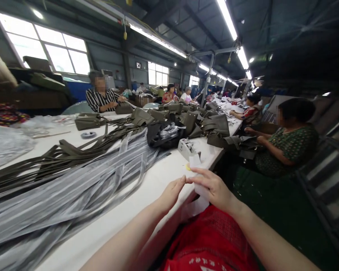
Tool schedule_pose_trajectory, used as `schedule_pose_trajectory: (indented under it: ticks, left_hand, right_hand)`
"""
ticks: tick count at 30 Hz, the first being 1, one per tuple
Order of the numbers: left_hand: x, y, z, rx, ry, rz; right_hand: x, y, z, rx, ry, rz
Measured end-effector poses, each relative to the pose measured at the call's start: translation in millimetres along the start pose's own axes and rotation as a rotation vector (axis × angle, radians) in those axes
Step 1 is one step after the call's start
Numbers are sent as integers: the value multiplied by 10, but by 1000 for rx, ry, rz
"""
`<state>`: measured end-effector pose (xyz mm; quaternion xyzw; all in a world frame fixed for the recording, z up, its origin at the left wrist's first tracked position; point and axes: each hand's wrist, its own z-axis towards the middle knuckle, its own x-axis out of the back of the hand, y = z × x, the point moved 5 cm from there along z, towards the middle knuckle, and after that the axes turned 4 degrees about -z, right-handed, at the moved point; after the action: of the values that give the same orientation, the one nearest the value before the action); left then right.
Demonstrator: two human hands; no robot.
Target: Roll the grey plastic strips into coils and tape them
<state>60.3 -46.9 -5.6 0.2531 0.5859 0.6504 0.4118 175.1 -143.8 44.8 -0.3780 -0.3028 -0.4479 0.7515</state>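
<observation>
Desk: long and white, with a bare stretch (pixel 155 180) in front of me
Grey-white strips: a long heap (pixel 73 195) sprawling over the left side, nearest me
Olive straps: a dark bundle (pixel 64 152) lying just beyond the strips
Olive bags: piled (pixel 214 126) along the middle of the desk
Black bag: open (pixel 155 137), with pale strips bunched inside
Dispenser: pale box (pixel 186 149) near the desk edge, just beyond my fingers
My right hand: partly open (pixel 214 188), fingers spread across the white film (pixel 202 192); I cannot tell whether they grip it
My left hand: fingers drawn together (pixel 173 190), tips meeting the right fingertips; I cannot tell whether anything is pinched
Yellow disc: small (pixel 188 166), beside the film
</observation>
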Motion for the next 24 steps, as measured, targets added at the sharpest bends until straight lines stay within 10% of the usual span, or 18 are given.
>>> schedule_pose_trajectory:
  ticks: [4,8,15,19,24]
  left_hand:
    - [-48,-205,0,255,-46,-472]
    - [161,-480,85,342,172,-523]
    - [535,-602,254,259,220,-531]
    - [512,-675,254,331,160,-636]
    - [499,-722,259,323,100,-545]
  right_hand:
    - [-314,-228,-1,113,-210,37]
    - [-640,-194,-39,190,-358,51]
    - [-762,1078,211,-190,45,-266]
    - [-1059,1696,247,-328,-81,-592]
    - [-1109,1773,314,-332,-230,-511]
